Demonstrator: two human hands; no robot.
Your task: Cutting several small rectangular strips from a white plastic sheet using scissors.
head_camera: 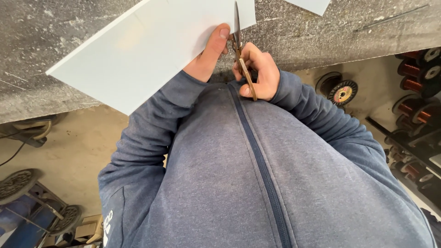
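My left hand grips the near edge of a large pale blue-white sheet, thumb lying on top of it. The sheet juts out over the grey worktop's front edge. My right hand is closed around the brownish handles of a pair of scissors. The blades point away from me and run into the sheet's near edge, just right of my left thumb. Both sleeves are blue-grey, and my zipped hoodie fills the lower frame.
A rough grey worktop spans the top. Another pale sheet corner lies at the top right, with a thin rod beside it. Copper wire spools stand on the floor at right; metal wheels and a frame at lower left.
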